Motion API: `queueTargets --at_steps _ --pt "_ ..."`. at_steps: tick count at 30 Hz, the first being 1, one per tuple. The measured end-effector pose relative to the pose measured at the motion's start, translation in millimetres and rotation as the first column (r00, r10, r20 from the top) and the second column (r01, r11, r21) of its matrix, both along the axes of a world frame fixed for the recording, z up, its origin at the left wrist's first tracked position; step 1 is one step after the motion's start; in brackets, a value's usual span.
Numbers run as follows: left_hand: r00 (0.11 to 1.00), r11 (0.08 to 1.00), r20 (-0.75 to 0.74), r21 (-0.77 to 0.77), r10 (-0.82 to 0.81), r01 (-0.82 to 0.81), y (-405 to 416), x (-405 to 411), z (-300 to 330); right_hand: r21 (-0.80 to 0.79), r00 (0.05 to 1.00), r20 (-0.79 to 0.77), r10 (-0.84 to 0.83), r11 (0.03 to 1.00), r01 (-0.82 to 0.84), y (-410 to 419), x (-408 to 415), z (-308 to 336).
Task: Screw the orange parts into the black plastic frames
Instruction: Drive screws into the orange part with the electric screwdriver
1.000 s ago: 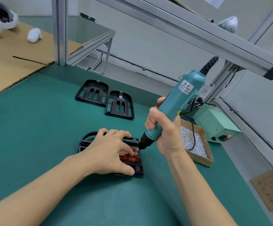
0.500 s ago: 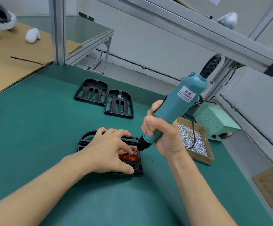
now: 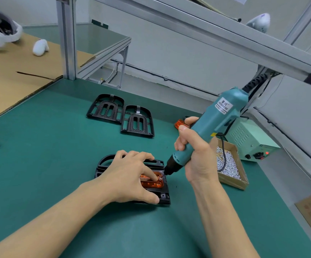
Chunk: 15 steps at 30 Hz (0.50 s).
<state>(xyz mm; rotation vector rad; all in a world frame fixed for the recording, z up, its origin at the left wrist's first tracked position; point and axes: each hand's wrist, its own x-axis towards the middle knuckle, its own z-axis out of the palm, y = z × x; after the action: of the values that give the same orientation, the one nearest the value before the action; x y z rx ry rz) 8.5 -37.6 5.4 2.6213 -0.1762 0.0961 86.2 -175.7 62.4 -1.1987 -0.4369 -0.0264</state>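
A black plastic frame (image 3: 163, 195) lies on the green mat in the middle of the table, with an orange part (image 3: 153, 183) seated in it. My left hand (image 3: 130, 175) lies over the frame, index finger pressing on the orange part, thumb at the frame's near edge. My right hand (image 3: 195, 153) grips a teal electric screwdriver (image 3: 216, 125), tilted, with its black tip at the orange part's right end. Another orange part (image 3: 180, 124) lies behind my right hand.
Two more black frames (image 3: 106, 108) (image 3: 137, 121) lie side by side farther back. A cardboard box of screws (image 3: 229, 164) and a pale green power unit (image 3: 251, 142) stand at the right. Cardboard sheet (image 3: 11, 75) covers the far left. Aluminium post (image 3: 66, 38) rises behind.
The screwdriver has tilted a little more to the right and its tip has stayed at the orange part. My left hand has kept its place on the frame.
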Motion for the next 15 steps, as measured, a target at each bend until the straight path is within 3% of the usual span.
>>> queueTargets --at_steps 7,12,15 --pt "1.0 1.0 -0.013 0.006 0.006 -0.006 -0.4 -2.8 -1.9 0.02 0.974 0.211 -0.078 0.997 0.076 -33.1 11.7 71.1" --pt "0.997 0.999 -0.077 -0.049 -0.019 0.015 -1.2 -3.3 8.3 0.236 0.943 0.038 -0.331 0.92 0.314 -54.9 21.6 63.8" --pt "1.0 0.993 0.016 -0.113 0.022 -0.02 -7.4 8.5 21.4 0.289 0.855 -0.018 -0.518 0.816 0.5 -75.4 26.7 55.3"
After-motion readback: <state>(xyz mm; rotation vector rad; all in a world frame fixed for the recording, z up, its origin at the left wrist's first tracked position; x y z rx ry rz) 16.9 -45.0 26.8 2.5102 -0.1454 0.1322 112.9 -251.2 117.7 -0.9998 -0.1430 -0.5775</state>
